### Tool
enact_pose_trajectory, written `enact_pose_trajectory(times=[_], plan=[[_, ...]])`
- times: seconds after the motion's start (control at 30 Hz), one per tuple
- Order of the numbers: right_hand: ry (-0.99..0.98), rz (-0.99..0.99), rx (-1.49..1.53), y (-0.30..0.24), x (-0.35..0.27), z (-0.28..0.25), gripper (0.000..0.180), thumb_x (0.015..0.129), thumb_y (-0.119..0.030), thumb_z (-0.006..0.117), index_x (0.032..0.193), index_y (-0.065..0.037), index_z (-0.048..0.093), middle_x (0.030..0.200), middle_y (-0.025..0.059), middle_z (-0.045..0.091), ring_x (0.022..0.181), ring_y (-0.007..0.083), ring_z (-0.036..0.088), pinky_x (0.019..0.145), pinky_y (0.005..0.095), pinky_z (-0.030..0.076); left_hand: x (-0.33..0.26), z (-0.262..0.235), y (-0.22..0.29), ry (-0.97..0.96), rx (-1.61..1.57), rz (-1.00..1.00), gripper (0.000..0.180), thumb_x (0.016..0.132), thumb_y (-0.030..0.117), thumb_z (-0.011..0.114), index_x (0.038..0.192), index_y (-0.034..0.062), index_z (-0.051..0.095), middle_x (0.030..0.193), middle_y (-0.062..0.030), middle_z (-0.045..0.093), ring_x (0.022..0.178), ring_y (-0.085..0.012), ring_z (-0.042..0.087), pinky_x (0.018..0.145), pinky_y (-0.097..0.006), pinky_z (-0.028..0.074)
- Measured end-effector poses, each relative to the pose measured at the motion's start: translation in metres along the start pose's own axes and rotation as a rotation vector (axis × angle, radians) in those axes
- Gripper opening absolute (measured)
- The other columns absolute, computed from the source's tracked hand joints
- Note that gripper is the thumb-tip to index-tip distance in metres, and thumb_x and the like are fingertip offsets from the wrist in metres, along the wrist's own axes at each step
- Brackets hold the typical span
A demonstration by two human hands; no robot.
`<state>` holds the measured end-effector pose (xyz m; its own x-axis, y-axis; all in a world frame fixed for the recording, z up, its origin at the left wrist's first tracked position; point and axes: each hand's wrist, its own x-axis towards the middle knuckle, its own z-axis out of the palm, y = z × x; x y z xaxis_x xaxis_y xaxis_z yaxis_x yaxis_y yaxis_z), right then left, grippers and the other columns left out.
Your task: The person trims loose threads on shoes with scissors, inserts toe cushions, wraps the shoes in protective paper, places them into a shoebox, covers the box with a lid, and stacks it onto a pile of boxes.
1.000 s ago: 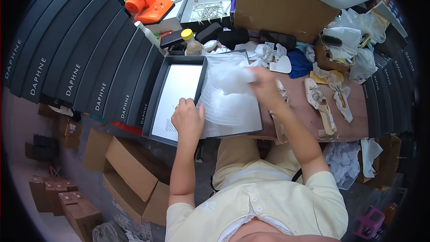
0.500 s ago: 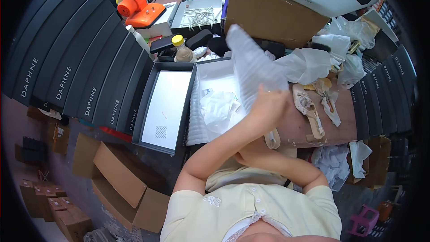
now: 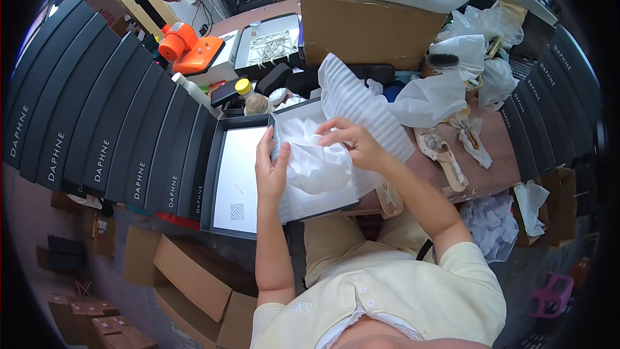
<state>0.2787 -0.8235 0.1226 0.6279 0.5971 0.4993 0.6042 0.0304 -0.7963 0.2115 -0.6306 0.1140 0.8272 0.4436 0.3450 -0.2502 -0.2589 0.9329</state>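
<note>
Beside the black box lid point(image 3: 236, 181), both hands' fingers point(image 3: 336, 134) pinch white tissue paper point(image 3: 316, 161) under a ribbed white sheet point(image 3: 355, 100).

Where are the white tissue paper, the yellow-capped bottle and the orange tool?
white tissue paper point(image 3: 316, 165), head view, on the crumpled middle between both hands.
yellow-capped bottle point(image 3: 247, 95), head view, on its neck just under the cap.
orange tool point(image 3: 187, 48), head view, on its orange body.

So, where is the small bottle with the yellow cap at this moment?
In the head view, the bottle stands on the table left of centre, just behind the open black box, with the orange tool further back.
</note>
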Motion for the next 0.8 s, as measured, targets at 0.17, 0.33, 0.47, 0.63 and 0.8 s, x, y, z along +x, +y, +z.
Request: enact_pose_trajectory(times=[0.17, 0.33, 0.47, 0.63, 0.8], plan=[[0.151, -0.27, -0.226, -0.024, -0.013, -0.015, 0.032, 0.067, 0.015, 0.052, 0.091, 0.0, 0.066, 0.109, 0.0072, 0.063, 0.105, 0.0272, 0.054, 0.087, 0.0324, 0.045, 0.012, 0.002, 0.034, -0.373, -0.155, -0.509, 0.03, 0.085, 0.03, 0.064, 0.084, 0.0003, 0.064, 0.061, 0.0031, 0.051, 0.051, -0.0067, 0.046, 0.052, -0.021, 0.039], [0.365, -0.333, -0.618, -0.05, -0.024, -0.03, 0.023, 0.069, 0.01, 0.058, 0.09, 0.003, 0.065, 0.114, 0.0024, 0.062, 0.103, 0.0261, 0.053, 0.08, 0.0289, 0.047, 0.031, -0.012, 0.053, 0.007, 0.558, 0.421, 0.01, 0.079, 0.011, 0.067, 0.083, 0.0021, 0.068, 0.061, -0.0082, 0.046, 0.053, -0.0158, 0.046, 0.047, -0.031, 0.034], [0.469, -0.351, -0.565, -0.059, -0.035, -0.027, 0.028, 0.075, 0.012, 0.056, 0.1, 0.005, 0.062, 0.12, 0.0087, 0.056, 0.105, 0.0288, 0.053, 0.082, 0.0311, 0.047, 0.027, -0.014, 0.094, 0.174, 0.543, 0.376, 0.033, 0.09, 0.021, 0.055, 0.114, -0.001, 0.057, 0.062, -0.006, 0.057, 0.044, -0.0113, 0.048, 0.045, -0.026, 0.038], [0.403, -0.184, -0.132, -0.074, -0.055, 0.001, 0.034, 0.08, 0.011, 0.053, 0.113, 0.003, 0.056, 0.12, 0.0155, 0.049, 0.107, 0.0282, 0.053, 0.083, 0.0304, 0.05, -0.026, 0.014, 0.112, -0.154, -0.234, 0.067, 0.094, 0.085, 0.051, 0.058, 0.143, -0.0002, 0.005, 0.067, -0.0085, 0.06, 0.051, -0.012, 0.059, 0.045, -0.02, 0.045], [0.199, 0.112, 0.511, -0.072, -0.08, 0.006, 0.039, 0.084, -0.017, 0.062, 0.119, -0.003, 0.055, 0.123, 0.0161, 0.043, 0.111, 0.0276, 0.05, 0.089, 0.033, 0.047, -0.004, 0.029, 0.033, -0.116, 0.057, 0.11, 0.074, 0.079, 0.005, 0.067, 0.139, 0.0013, 0.024, 0.101, -0.0123, 0.06, 0.076, -0.0129, 0.061, 0.061, -0.021, 0.047]])
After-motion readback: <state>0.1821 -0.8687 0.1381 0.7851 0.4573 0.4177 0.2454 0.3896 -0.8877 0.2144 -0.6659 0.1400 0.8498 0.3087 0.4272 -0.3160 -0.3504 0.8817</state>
